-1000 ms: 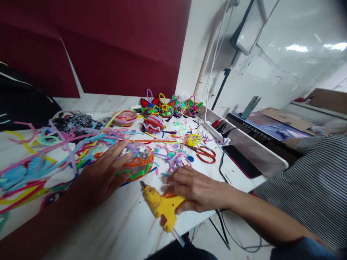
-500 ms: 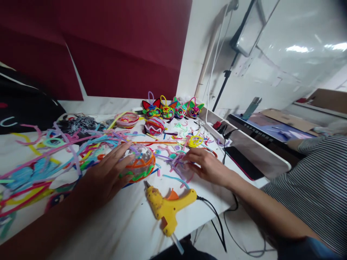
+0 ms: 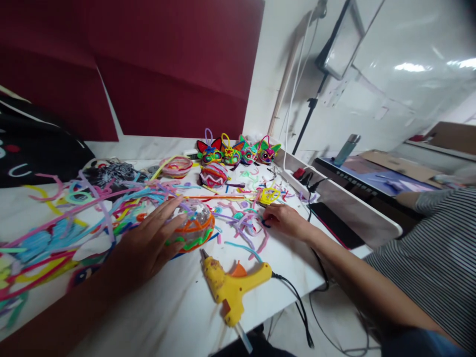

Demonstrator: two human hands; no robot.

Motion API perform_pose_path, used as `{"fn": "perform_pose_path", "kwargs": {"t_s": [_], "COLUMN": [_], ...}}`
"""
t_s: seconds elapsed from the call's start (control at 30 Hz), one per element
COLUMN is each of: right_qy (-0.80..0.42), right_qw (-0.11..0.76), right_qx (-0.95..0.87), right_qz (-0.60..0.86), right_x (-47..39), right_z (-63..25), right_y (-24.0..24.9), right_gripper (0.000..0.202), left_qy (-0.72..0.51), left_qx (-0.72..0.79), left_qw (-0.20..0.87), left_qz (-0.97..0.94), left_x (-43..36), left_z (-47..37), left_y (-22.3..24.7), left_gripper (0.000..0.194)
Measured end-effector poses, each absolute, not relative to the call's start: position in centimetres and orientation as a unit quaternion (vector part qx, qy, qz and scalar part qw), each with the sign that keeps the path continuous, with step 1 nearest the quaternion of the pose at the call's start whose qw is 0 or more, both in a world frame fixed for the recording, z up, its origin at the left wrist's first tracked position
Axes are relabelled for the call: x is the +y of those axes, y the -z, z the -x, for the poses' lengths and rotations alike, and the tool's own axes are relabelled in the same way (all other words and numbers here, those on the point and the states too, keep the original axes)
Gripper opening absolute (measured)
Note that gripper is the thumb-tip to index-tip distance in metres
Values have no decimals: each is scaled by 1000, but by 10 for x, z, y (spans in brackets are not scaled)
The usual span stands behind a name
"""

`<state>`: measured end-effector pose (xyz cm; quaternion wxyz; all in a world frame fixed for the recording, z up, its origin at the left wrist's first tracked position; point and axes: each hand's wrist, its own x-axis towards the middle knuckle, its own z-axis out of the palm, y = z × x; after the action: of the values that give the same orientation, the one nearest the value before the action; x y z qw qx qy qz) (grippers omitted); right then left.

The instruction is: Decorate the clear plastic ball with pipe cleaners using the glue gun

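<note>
Just past the glue gun (image 3: 233,287) sits the ball (image 3: 199,225), your left hand (image 3: 148,238) laid against it with the fingers slightly apart. Beyond the gun's handle, your right hand (image 3: 284,219) curls at a dark blue strip (image 3: 265,224) (whether the fingers clamp it, I cannot tell). Scraps (image 3: 239,216) lie past the gun.

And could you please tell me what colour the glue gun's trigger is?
The trigger is orange; it shows best in the head view.
</note>
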<state>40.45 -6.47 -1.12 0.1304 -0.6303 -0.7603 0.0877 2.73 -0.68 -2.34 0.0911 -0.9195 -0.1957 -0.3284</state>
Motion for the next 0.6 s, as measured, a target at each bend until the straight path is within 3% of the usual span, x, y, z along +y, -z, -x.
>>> {"fn": "perform_pose_path", "kwargs": {"t_s": [0.23,0.4,0.43,0.5,0.6], "right_qy": [-177,-294,-365,-461,-498], "right_qw": [271,353,379,402,416], "right_qx": [-718,-703,-678,-641,-638], "right_qz": [616,542,513,464,415], "right_x": [-71,-69,-66,-59,-45], "right_z": [-406,-370,-359,-337,-308], "right_y": [-12,-36,-39,-44,-46], "right_gripper": [7,35,38,40,35], "left_qy": [334,336,336,336,330], "left_qx": [-188,-194,-193,-189,-187], "left_qw": [89,90,89,91,101], "left_qz": [919,917,918,918,920], "left_x": [-5,-4,-4,-4,-5], "left_z": [-28,-26,-26,-26,-27], "left_y": [26,27,27,27,27], "left_gripper": [65,62,61,59,53]}}
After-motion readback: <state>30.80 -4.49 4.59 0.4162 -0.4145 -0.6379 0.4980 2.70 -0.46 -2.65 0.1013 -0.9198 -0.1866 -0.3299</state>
